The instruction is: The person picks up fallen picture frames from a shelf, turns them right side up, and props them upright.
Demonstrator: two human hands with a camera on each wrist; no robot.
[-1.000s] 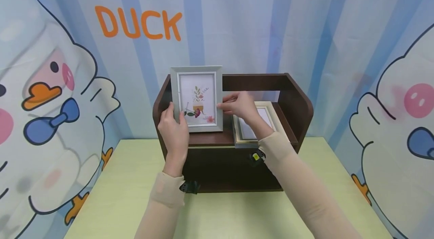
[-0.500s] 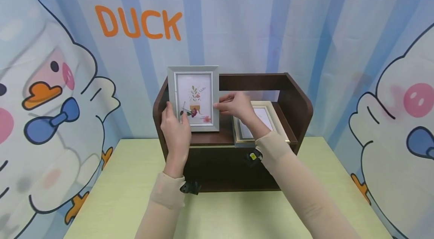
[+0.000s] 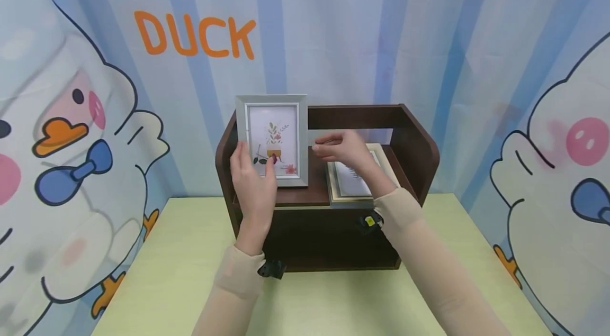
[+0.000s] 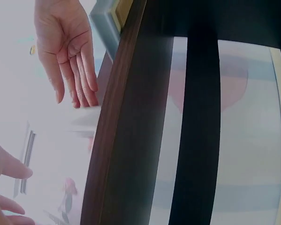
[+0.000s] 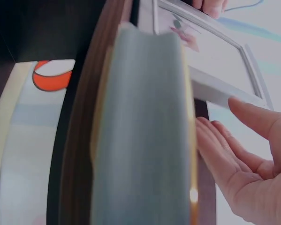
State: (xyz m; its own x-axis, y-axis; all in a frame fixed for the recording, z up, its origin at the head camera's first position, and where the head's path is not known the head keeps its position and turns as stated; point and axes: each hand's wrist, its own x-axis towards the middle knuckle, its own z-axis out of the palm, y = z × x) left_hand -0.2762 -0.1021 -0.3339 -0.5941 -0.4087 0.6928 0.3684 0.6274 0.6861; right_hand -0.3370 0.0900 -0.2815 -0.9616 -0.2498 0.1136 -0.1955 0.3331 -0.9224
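Standing upright on shelf (image 3: 295,197): silver frame (image 3: 272,124), long axis vertical. My left hand (image 3: 254,193) nearer, before its lower left, thumb and fingers apart, contact unclear; right hand (image 3: 348,151) just rightward, empty, fingers extended.

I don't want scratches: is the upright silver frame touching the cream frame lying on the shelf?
Apart. In the head view, a strip of brown shelf shows between the silver frame and the cream frame to its right.
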